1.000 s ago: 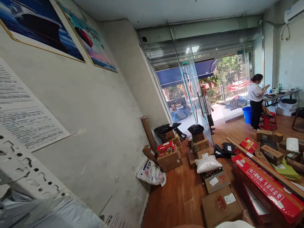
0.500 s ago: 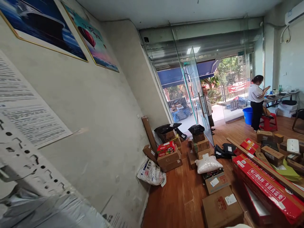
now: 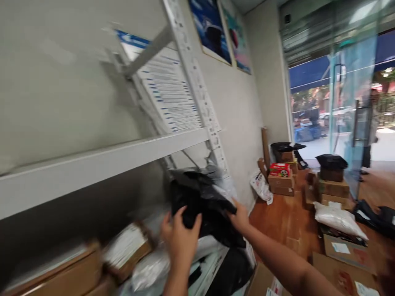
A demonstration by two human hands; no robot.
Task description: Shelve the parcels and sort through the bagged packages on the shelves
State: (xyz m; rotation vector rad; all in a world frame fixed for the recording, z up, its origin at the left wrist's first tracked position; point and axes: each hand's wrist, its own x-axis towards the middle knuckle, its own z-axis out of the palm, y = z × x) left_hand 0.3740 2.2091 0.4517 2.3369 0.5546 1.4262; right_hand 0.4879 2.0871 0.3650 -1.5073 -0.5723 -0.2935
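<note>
Both hands grip a crumpled black plastic parcel bag [image 3: 203, 205] at the open front of the white metal shelf unit [image 3: 101, 158]. The left hand [image 3: 180, 238] and the right hand [image 3: 239, 216] sit in the gap under the white shelf board, which roofs that gap closely. Below, brown cardboard boxes [image 3: 77, 271] and white and grey plastic parcels [image 3: 160, 263] fill the lower shelf, touching one another. The perforated white upright post [image 3: 200, 94] bars the shelf's right front corner. To the right, a strip of bare wooden floor [image 3: 286, 222] lies open along the wall, edged by stacked cardboard cartons [image 3: 280, 183] and a white sack [image 3: 338, 218].
</note>
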